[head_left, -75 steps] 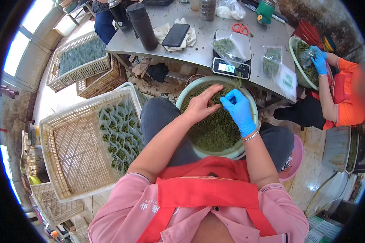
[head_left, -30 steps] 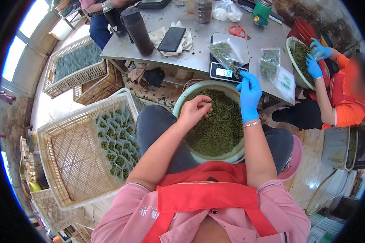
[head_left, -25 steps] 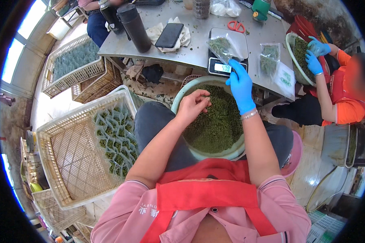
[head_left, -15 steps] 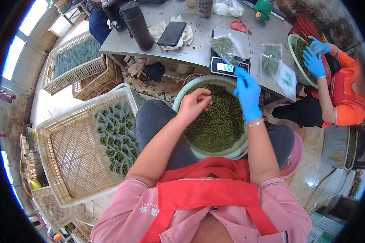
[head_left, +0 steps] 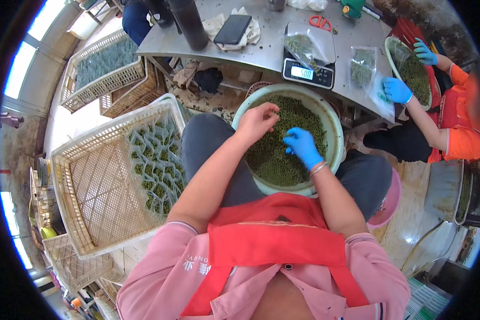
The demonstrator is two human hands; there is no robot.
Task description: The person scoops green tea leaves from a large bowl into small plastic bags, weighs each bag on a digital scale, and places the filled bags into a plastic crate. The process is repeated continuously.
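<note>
1. Curling its fingers over the green herb bits (head_left: 282, 166) in the round basin (head_left: 334, 133), the gloved right hand (head_left: 302, 146) hid whether its grip held anything.
2. The bare left hand (head_left: 257, 124) hung by the basin's left rim, fingers bent, its grip equally unclear.
3. At the counter's (head_left: 256, 57) near edge, a scale (head_left: 325, 78) bore a clear bag (head_left: 300, 46) of herb.

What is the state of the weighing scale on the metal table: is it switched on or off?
On: the weighing scale has a lit display showing digits. A clear plastic bag lies on top of it.
</note>
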